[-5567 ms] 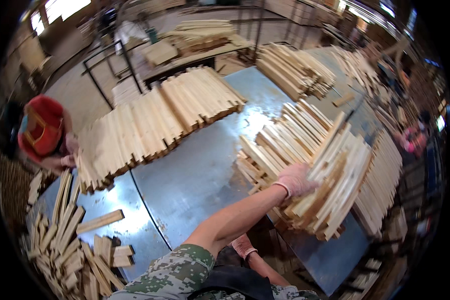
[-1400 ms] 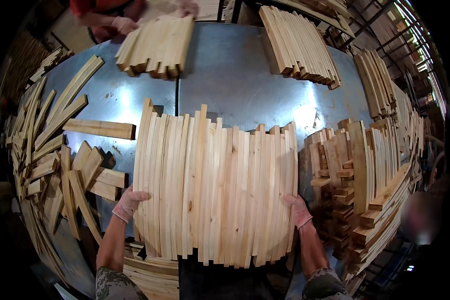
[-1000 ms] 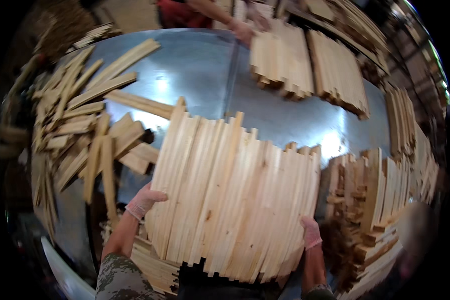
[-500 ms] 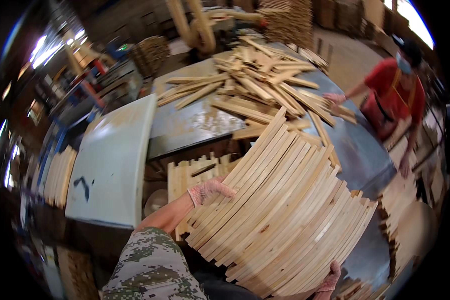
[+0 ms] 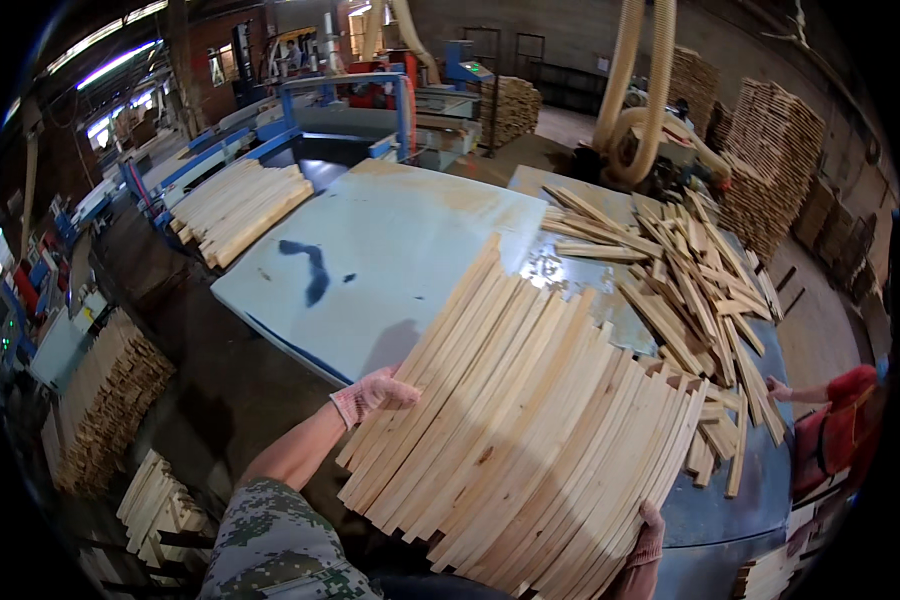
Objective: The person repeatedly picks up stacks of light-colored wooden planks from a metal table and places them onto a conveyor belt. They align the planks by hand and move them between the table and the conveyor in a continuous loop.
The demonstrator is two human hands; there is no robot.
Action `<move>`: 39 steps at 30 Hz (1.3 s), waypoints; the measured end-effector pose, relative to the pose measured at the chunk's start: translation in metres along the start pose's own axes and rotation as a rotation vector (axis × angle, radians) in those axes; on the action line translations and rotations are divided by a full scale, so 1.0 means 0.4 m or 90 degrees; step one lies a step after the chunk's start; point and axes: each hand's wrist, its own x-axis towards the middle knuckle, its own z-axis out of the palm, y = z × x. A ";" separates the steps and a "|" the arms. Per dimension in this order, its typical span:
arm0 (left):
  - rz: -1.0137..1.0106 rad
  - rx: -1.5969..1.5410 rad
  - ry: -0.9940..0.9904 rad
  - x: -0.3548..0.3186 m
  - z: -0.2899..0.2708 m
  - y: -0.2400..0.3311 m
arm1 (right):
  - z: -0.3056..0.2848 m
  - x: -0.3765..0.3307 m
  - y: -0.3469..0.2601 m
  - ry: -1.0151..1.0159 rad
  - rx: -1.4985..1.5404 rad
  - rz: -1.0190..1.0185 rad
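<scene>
A wide row of pale wooden strips (image 5: 520, 430), pressed side by side, is carried between my two gloved hands. My left hand (image 5: 378, 393) grips the row's left edge, thumb on top and its other fingers hidden beneath. At the lower right edge my right hand (image 5: 649, 535) clasps the outermost strips, most of its fingers out of sight. The strips' ends are uneven, and their far end overlaps the pale blue-white table (image 5: 390, 240) in the picture.
Loose strips (image 5: 690, 280) lie heaped on a metal table (image 5: 730, 520) at right, where a co-worker in red (image 5: 840, 420) reaches in. Another row of strips (image 5: 240, 210) lies by a blue-framed machine (image 5: 340, 100). Stacked strips (image 5: 120, 400) stand at left.
My view has swung left, bringing the pale table and blue-framed machine further into sight. The row of strips has turned with me, held by both hands throughout.
</scene>
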 end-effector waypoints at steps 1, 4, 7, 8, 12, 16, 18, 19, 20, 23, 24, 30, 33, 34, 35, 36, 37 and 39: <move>0.010 -0.007 0.026 -0.032 -0.070 0.039 | 0.089 0.030 0.027 -0.021 -0.004 0.016; 0.022 0.038 0.093 -0.135 -0.346 0.095 | 0.293 0.136 0.124 -0.027 -0.030 0.080; -0.003 -0.006 0.121 -0.230 -0.605 0.133 | 0.438 0.268 0.250 -0.065 -0.003 0.159; -0.027 -0.027 0.110 -0.253 -0.647 0.169 | 0.482 0.308 0.286 -0.050 -0.054 0.140; -0.039 0.024 0.214 -0.336 -0.765 0.300 | 0.685 0.430 0.409 0.011 -0.260 0.138; -0.092 0.089 0.298 -0.312 -0.851 0.429 | 0.813 0.524 0.473 0.058 -0.238 0.122; -0.111 0.184 0.384 -0.274 -0.915 0.478 | 0.897 0.559 0.489 0.093 -0.223 0.133; -0.104 0.259 0.371 -0.258 -0.975 0.489 | 0.936 0.581 0.504 0.105 -0.213 0.136; -0.098 0.334 0.355 -0.226 -1.051 0.495 | 0.948 0.617 0.528 0.094 -0.219 0.133; -0.096 0.475 0.423 -0.152 -1.204 0.521 | 1.078 0.671 0.532 0.041 -0.246 0.121; -0.099 0.512 0.451 -0.114 -1.234 0.531 | 1.076 0.705 0.542 0.028 -0.231 0.102; -0.103 0.630 0.277 -0.028 -1.204 0.798 | 1.193 0.835 0.562 0.079 -0.213 0.075; -0.195 0.805 0.374 0.031 -1.246 0.905 | 1.240 0.929 0.597 0.052 -0.204 0.009; -0.250 0.829 0.360 0.057 -1.279 0.923 | 1.250 0.953 0.596 0.073 -0.190 0.033; -0.246 0.829 0.365 0.066 -1.309 0.934 | 1.260 0.976 0.602 0.069 -0.191 0.035; -0.244 0.829 0.362 0.080 -1.322 0.938 | 1.280 0.976 0.599 0.066 -0.200 0.030; -0.243 0.828 0.360 0.087 -1.340 0.942 | 1.303 0.983 0.597 0.062 -0.208 0.025; -0.194 0.831 0.396 0.092 -1.369 0.957 | 1.366 0.980 0.590 0.126 -0.304 0.016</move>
